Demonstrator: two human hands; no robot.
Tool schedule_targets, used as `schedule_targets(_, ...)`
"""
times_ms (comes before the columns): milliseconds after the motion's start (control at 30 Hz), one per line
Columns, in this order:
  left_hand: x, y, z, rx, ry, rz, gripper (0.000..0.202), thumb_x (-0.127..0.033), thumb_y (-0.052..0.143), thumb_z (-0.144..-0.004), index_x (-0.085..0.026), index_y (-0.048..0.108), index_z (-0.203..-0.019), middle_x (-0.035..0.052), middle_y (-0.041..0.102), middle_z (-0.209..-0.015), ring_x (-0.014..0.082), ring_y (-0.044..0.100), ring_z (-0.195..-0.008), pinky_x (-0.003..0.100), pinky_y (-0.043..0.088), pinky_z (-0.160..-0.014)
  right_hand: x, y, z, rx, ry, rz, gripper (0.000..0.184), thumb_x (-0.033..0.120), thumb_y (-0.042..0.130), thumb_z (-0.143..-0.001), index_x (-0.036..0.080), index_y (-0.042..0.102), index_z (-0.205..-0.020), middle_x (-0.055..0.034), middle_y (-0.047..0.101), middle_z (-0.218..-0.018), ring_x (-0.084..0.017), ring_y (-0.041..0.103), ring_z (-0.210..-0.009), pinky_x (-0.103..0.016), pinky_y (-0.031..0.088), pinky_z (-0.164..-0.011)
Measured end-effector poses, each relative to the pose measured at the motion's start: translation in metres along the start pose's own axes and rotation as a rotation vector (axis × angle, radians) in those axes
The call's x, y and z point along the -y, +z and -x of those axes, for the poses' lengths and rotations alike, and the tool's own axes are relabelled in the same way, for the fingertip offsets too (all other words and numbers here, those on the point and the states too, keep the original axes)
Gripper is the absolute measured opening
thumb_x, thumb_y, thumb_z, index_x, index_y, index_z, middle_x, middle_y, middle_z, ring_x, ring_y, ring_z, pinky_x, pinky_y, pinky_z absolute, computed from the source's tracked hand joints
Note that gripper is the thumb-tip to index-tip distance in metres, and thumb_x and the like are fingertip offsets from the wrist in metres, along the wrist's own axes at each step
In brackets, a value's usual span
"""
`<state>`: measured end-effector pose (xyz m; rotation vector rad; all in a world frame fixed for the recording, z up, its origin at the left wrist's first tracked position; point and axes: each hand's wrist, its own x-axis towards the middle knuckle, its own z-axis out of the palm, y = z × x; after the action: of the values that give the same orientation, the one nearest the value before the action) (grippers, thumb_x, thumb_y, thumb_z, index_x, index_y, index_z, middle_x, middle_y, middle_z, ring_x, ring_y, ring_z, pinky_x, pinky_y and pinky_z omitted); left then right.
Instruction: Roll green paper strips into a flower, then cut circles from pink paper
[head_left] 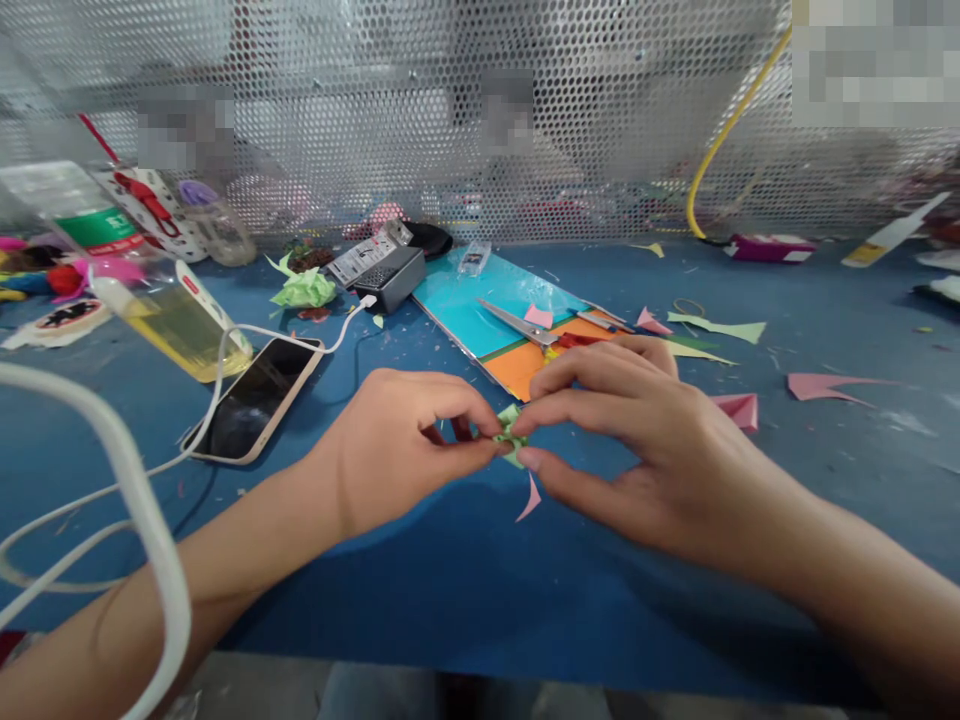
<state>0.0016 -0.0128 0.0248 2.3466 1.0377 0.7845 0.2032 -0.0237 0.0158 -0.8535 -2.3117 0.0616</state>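
A small folded piece of green paper is pinched between both my hands just above the blue table. My left hand is closed, thumb and fingertips gripping the paper's left side. My right hand is closed on its right side, with the fingers curled over the top. A small pink paper scrap lies on the table right below the hands.
Scissors rest on a pack of coloured paper sheets behind the hands. A phone on a white cable lies to the left, beside a bottle of yellow liquid. Pink and green paper offcuts are scattered to the right. A perforated metal screen closes the back.
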Motion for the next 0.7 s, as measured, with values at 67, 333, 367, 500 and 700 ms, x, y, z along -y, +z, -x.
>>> schedule_targets(67, 0.000, 0.001, 0.001, -0.032, 0.029, -0.036, 0.008, -0.013, 0.066, -0.075, -0.017, 0.065, -0.068, -0.0028, 0.070, -0.071, 0.0073, 0.061, -0.058, 0.015, 0.049, -0.055, -0.001, 0.001, 0.000, -0.029, 0.000, 0.043, 0.003, 0.023, 0.063, -0.082, 0.023, 0.066, -0.081, 0.0003, 0.063, -0.085, -0.017, 0.059, -0.079, -0.040, 0.031, -0.085)
schedule_targets(333, 0.002, 0.003, 0.003, -0.038, 0.015, -0.049, 0.011, -0.020, 0.071, -0.072, -0.019, 0.064, -0.063, -0.0043, 0.069, -0.063, 0.0083, 0.057, -0.051, 0.017, 0.044, -0.048, 0.008, 0.004, -0.001, 0.061, -0.070, 0.161, 0.028, 0.019, 0.042, -0.094, 0.021, 0.064, -0.078, -0.0015, 0.063, -0.084, -0.017, 0.058, -0.078, -0.042, 0.027, -0.091)
schedule_targets(367, 0.001, 0.003, 0.003, -0.036, -0.008, -0.044, 0.011, -0.020, 0.071, -0.071, -0.019, 0.064, -0.063, -0.0047, 0.068, -0.061, 0.0082, 0.057, -0.050, 0.017, 0.043, -0.047, 0.009, 0.004, -0.001, 0.061, -0.074, 0.158, 0.029, 0.018, 0.041, -0.095, 0.021, 0.064, -0.078, -0.0011, 0.063, -0.083, -0.016, 0.058, -0.077, -0.042, 0.026, -0.093)
schedule_targets(500, -0.002, 0.003, 0.004, -0.048, -0.016, -0.010, 0.010, -0.021, 0.073, -0.069, -0.019, 0.065, -0.065, -0.0057, 0.065, -0.058, 0.0076, 0.054, -0.048, 0.017, 0.042, -0.045, 0.010, 0.004, -0.001, 0.058, -0.087, 0.137, 0.031, 0.019, 0.039, -0.096, 0.021, 0.065, -0.080, -0.0012, 0.064, -0.083, -0.016, 0.058, -0.077, -0.043, 0.027, -0.093)
schedule_targets(700, 0.002, 0.007, 0.004, -0.168, 0.110, -0.068, 0.018, -0.019, 0.068, -0.076, -0.018, 0.061, -0.060, -0.0028, 0.062, -0.060, 0.0084, 0.055, -0.054, 0.020, 0.041, -0.049, 0.004, 0.005, 0.000, -0.067, -0.046, 0.128, 0.021, 0.022, 0.050, -0.091, 0.023, 0.066, -0.079, -0.0014, 0.064, -0.083, -0.017, 0.059, -0.077, -0.044, 0.035, -0.086)
